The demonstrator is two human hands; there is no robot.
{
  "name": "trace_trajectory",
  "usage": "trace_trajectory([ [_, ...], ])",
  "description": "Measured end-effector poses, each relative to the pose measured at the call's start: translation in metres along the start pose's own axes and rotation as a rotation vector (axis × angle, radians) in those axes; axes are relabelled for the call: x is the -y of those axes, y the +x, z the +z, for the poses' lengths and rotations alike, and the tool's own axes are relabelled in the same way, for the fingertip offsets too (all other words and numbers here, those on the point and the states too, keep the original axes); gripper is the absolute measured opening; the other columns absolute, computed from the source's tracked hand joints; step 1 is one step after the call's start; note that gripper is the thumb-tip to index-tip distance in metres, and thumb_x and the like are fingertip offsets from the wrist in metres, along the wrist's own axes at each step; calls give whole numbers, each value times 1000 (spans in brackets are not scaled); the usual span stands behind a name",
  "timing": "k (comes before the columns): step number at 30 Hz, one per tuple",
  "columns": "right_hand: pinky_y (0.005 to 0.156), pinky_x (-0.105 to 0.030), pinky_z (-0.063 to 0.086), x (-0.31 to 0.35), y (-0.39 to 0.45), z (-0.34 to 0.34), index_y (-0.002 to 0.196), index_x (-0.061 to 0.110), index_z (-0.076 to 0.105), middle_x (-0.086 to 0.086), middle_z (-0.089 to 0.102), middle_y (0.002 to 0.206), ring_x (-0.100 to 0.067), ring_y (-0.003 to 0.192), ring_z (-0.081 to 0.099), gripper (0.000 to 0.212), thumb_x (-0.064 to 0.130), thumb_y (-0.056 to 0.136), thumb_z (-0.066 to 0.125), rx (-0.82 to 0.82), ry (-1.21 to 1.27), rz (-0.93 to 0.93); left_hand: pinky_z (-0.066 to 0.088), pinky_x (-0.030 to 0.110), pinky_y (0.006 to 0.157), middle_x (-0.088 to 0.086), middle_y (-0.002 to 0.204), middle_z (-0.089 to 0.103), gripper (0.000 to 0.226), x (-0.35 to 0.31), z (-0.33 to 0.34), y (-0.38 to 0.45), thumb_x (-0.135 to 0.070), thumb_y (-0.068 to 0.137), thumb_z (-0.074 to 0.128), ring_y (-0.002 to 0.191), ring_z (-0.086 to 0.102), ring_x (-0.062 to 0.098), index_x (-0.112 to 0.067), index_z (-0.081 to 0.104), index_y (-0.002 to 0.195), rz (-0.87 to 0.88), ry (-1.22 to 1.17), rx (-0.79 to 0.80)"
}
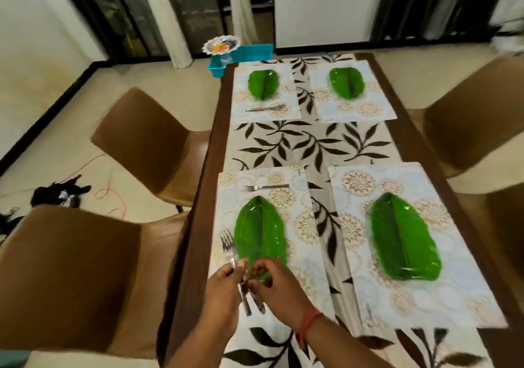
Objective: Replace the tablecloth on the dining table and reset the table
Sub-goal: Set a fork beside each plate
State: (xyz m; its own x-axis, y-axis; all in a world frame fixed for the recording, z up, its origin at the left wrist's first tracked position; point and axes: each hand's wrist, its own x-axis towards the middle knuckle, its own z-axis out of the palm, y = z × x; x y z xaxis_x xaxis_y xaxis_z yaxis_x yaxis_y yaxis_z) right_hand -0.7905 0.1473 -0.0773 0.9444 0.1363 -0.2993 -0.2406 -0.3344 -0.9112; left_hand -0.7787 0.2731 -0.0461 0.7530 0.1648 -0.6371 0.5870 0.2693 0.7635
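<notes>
Two hands meet over the near left patterned placemat (300, 254): the left hand (224, 285) grips a bunch of silver metal forks (230, 250), and the right hand (276, 281) pinches at their handles. Beneath lies the white tablecloth with dark leaf print (309, 143), spread on the dark wooden table (211, 152). Each of four placemats carries a green leaf-shaped plate (404, 237).

No text, label, brand or number can be read; a small dark mark on the near-left placemat (297, 171) is illegible
</notes>
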Motion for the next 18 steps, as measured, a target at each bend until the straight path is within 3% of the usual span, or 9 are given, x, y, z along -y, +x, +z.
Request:
trace_trajectory([
  [4, 66, -18, 46, -12, -41, -35, 93, 35, 58, 10, 61, 79, 0, 70, 58, 22, 17, 87, 69, -156, 7, 51, 48, 39, 61, 32, 89, 68, 20, 30, 46, -12, -14, 99, 57, 73, 63, 35, 2, 70, 98, -42, 16, 156],
  [7, 63, -15, 44, -23, -72, -70, 96, 20, 63, 9, 61, 71, 3, 64, 55, 12, 13, 89, 69, -254, 77, 116, 54, 35, 67, 18, 89, 73, 18, 46, 84, -30, -7, 99, 55, 80, 69, 30, 0, 70, 105, -70, -19, 249],
  [10, 60, -20, 48, -32, -93, -113, 93, 10, 67, 8, 64, 70, -4, 60, 57, 6, 5, 92, 63, -301, 172, 150, 57, 36, 71, 15, 81, 73, 17, 49, 107, -53, -8, 99, 57, 78, 72, 27, 0, 71, 95, -81, -39, 321],
  [15, 55, -27, 48, -60, -69, -210, 92, 16, 66, -3, 62, 73, -14, 59, 56, 21, 0, 98, 54, -481, 216, 207, 56, 45, 89, 12, 74, 59, 18, 46, 133, -46, -1, 101, 50, 82, 62, 27, 4, 68, 101, -96, -108, 279],
  [18, 64, -34, 47, -87, -25, -288, 87, 17, 66, -6, 63, 74, -21, 67, 56, 21, 2, 97, 56, -512, 70, 202, 57, 45, 90, 11, 69, 58, 19, 48, 157, -38, 1, 101, 48, 78, 61, 26, 5, 65, 109, -83, -159, 222],
])
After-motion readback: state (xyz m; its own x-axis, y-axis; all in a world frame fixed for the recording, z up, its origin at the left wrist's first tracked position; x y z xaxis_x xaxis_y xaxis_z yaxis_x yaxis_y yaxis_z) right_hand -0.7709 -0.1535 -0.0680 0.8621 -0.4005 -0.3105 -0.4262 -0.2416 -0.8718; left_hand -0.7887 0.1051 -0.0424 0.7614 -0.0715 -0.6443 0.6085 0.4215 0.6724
